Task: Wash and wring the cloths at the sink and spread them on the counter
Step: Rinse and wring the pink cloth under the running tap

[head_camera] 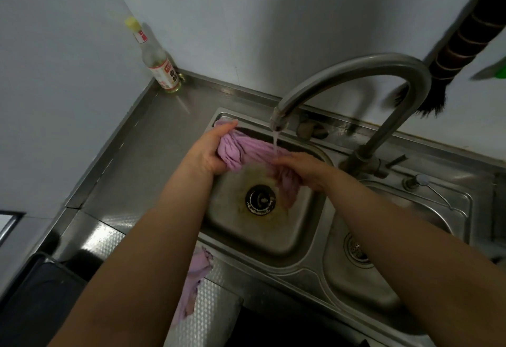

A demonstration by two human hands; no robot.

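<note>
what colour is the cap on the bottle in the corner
Yellow. The bottle stands in the counter's back corner; its cap shows in the head view.

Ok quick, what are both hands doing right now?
Left hand: closed, gripping one end of the purple cloth.
Right hand: closed, gripping the cloth's other end under the running tap.

2 cloths (246,152) | 2 basins (273,240) | 1 tap (356,70) | 1 btl (158,62) | 1 brush (462,45)
</note>
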